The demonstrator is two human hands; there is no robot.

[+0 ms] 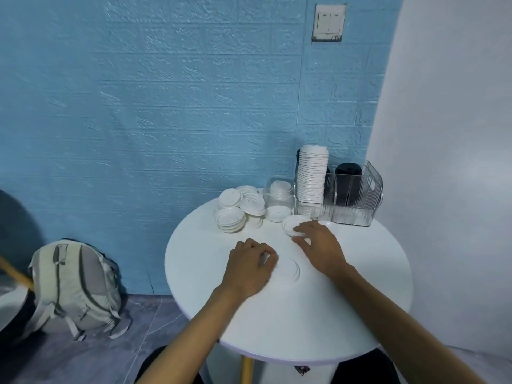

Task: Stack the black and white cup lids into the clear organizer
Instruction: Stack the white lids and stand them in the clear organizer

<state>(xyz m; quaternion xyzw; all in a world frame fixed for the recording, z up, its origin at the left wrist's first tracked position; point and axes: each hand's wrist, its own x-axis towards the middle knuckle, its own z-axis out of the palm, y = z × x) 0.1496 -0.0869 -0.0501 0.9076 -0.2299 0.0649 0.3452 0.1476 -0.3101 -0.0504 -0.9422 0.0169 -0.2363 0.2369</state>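
White lid lay flat mid-tabletop, left hand curled on its edge. Right hand pinched second lid just short of clear organizer. White stack already slotted, black lids beside. Loose pile left over. Pickup step, probably; next needs lift, align over white stack, drop in.

A pale blue wall embossed with a brick pattern fills the back. A white double rocker light switch sits high on it. A plain white wall meets it on the right. The round white worktop stands on a grey marbled floor, where a grey and cream fabric backpack leans at the blue wall's foot.
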